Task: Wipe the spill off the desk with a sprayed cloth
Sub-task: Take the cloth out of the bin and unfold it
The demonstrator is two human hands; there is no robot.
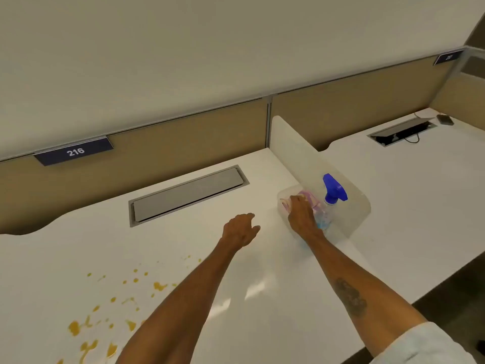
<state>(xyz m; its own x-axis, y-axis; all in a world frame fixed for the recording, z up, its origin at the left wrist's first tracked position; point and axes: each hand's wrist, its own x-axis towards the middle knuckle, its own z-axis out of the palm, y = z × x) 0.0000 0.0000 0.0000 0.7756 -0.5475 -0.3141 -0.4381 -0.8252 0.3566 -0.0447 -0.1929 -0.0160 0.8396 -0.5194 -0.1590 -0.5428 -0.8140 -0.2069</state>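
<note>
An orange-yellow spill (105, 319) is spattered over the near left of the white desk (183, 258). At the desk's right side stands a clear plastic bin (284, 199) against a frosted divider. A pink cloth (309, 199) lies in the bin beside a spray bottle (333, 193) with a blue trigger head. My right hand (301, 214) reaches into the bin with its fingers on the pink cloth. My left hand (241, 229) hovers over the desk left of the bin, fingers loosely apart, holding nothing.
A grey cable hatch (186, 195) is set into the desk at the back, below a partition with a sign reading 216 (74, 152). The frosted divider (315, 164) separates a neighbouring desk (406, 193) with an open cable hatch and a cord.
</note>
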